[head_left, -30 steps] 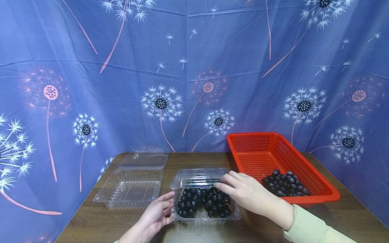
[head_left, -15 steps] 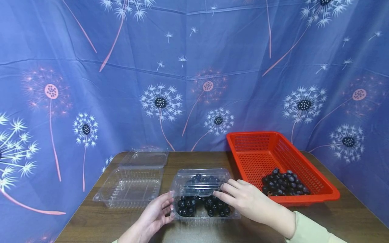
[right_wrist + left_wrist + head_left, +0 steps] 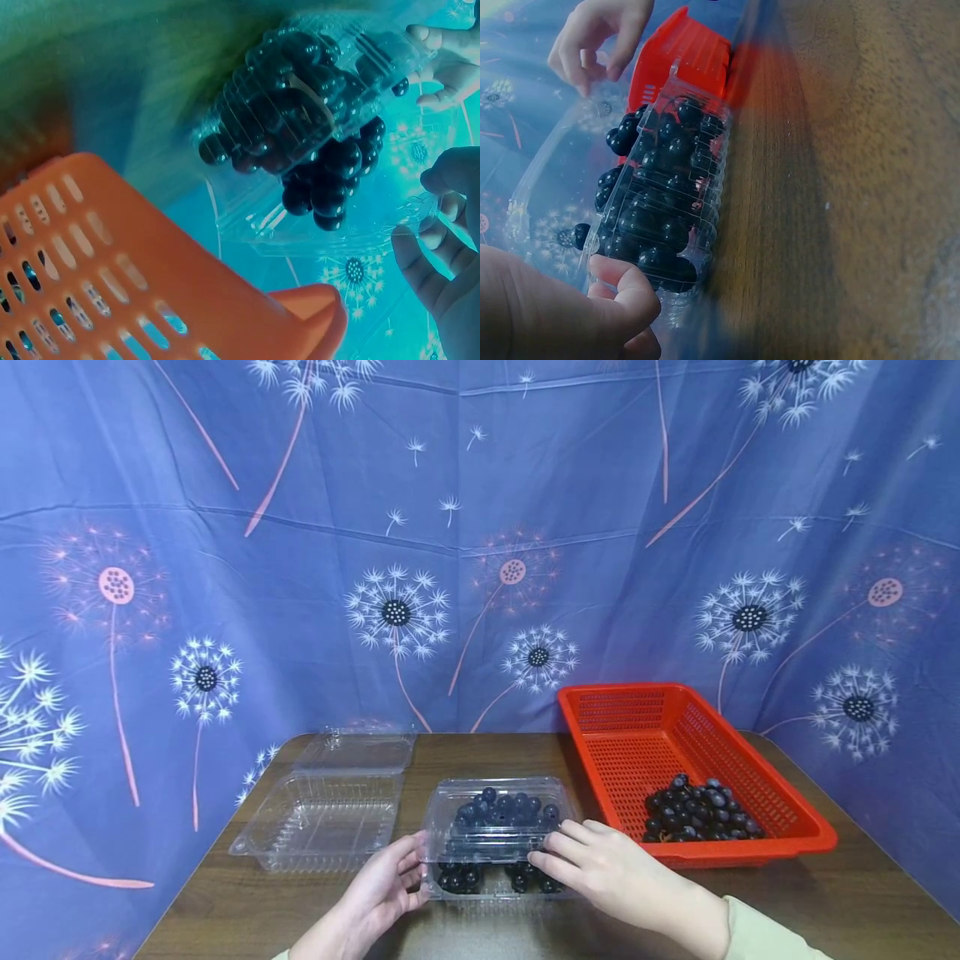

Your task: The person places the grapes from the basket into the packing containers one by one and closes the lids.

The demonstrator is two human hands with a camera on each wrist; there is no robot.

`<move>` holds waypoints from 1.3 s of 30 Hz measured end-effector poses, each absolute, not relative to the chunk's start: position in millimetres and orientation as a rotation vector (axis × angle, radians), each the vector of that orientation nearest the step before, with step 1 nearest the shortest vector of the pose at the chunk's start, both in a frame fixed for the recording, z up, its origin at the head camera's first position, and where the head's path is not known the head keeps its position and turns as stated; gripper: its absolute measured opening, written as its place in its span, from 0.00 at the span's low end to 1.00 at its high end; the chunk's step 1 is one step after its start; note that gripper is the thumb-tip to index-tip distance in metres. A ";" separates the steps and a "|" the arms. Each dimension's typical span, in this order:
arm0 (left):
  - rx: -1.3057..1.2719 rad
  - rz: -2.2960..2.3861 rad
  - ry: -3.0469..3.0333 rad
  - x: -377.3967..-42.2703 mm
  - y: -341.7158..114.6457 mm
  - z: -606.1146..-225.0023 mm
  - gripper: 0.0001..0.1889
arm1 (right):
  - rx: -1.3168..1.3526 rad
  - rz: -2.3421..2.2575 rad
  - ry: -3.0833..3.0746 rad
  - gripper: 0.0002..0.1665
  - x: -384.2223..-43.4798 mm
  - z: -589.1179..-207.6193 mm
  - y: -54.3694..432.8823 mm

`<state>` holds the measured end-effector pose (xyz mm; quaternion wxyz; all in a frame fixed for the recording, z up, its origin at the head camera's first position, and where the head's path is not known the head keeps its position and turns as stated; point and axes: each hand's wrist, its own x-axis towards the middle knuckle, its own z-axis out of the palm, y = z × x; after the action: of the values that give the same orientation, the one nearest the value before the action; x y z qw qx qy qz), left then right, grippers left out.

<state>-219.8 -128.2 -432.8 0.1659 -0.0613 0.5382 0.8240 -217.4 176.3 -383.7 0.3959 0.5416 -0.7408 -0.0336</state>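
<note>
- Head view: the right hand (image 3: 600,866) covers the 4 o'clock corner of the lid (image 3: 491,845); the sleeve (image 3: 765,933) is cut off at 5 o'clock.
- The near edge of the table (image 3: 480,943) runs out of frame at 6 o'clock; the cloth (image 3: 300,610) does so at 9, 12 and 3.
- Left wrist view: the left hand (image 3: 577,311), cropped at 8 o'clock, hides the container's (image 3: 615,191) 7 o'clock end; a red smear at 1 o'clock is too blurred to tell.
- Right wrist view: the basket (image 3: 165,240) is cropped at 8 o'clock, its heaped grapes mostly hidden behind its wall; the tabletop blurs at 11.
</note>
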 end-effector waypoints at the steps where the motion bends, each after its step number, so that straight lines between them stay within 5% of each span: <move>1: -0.173 2.345 1.536 -220.0 -128.1 -433.1 0.13 | 1.376 -0.088 -1.886 0.21 -216.5 -384.6 176.3; 39: -0.106 2.334 1.510 -219.3 -129.6 -436.2 0.18 | 1.406 -0.056 -1.980 0.27 -206.0 -411.2 181.5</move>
<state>-219.3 -129.6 -436.2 0.1789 -0.0375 0.5341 0.8254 -206.0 181.5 -411.2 0.3487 0.5423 -0.7641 -0.0218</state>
